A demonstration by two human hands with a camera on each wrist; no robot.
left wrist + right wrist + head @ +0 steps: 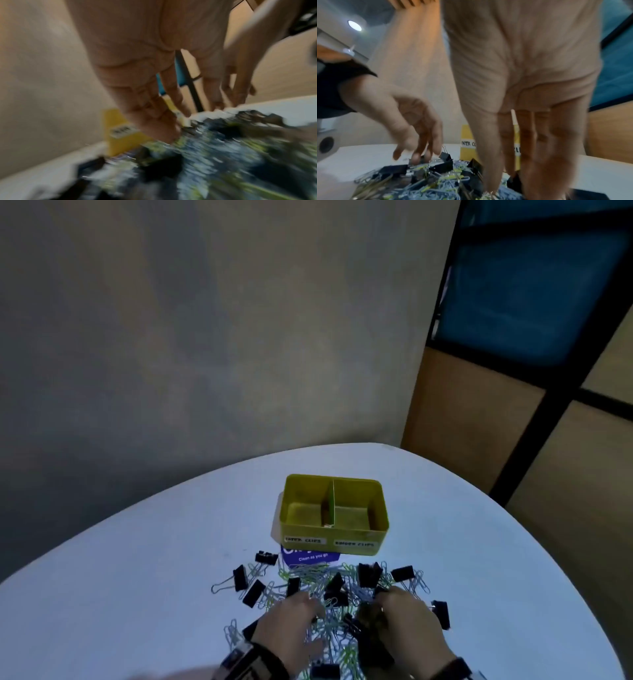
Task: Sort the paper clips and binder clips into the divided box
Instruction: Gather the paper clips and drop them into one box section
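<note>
A yellow divided box [329, 534] stands on the white table [137, 577], with both compartments bare and labels on its front wall. In front of it lies a mixed pile of black binder clips [253, 592] and blue and green paper clips [308, 573]. My left hand [308, 607] reaches down into the left of the pile, fingertips [419, 157] touching clips. My right hand [387, 601] reaches into the right part with its fingers [539, 162] straight down among the clips. Whether either hand holds a clip is hidden. The left wrist view is blurred; the box [120, 138] shows behind my fingers.
A blue card [311, 556] reading "Clean as you go" lies partly under the box's front. The table's rounded far edge [342, 445] meets a grey wall. A wood-and-black-framed partition [513, 440] stands at the right. Stray binder clips [442, 613] ring the pile.
</note>
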